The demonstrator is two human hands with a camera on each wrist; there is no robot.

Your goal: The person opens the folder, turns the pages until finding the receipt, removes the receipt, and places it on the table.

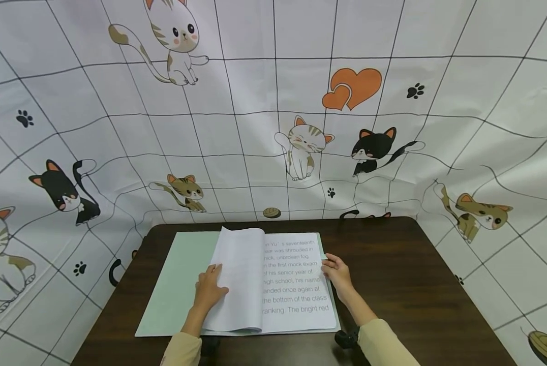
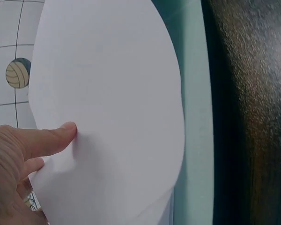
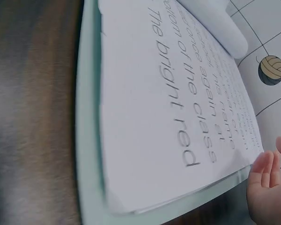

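A pale green folder lies spread on the dark table, with white sheets in its right half. My left hand holds the left edge of a white page that curves over toward the left. In the left wrist view, the thumb lies on top of that page, with other fingers partly hidden behind its edge. On the right is a printed page of large text. Beside its right edge is my right hand, fingers loosely bent at the folder's border; contact with the paper is hard to make out.
Brown wooden tabletop extends around the folder. A white cloth with grid lines and cartoon cats hangs behind and at both sides. A black wrist device is by the right sleeve.
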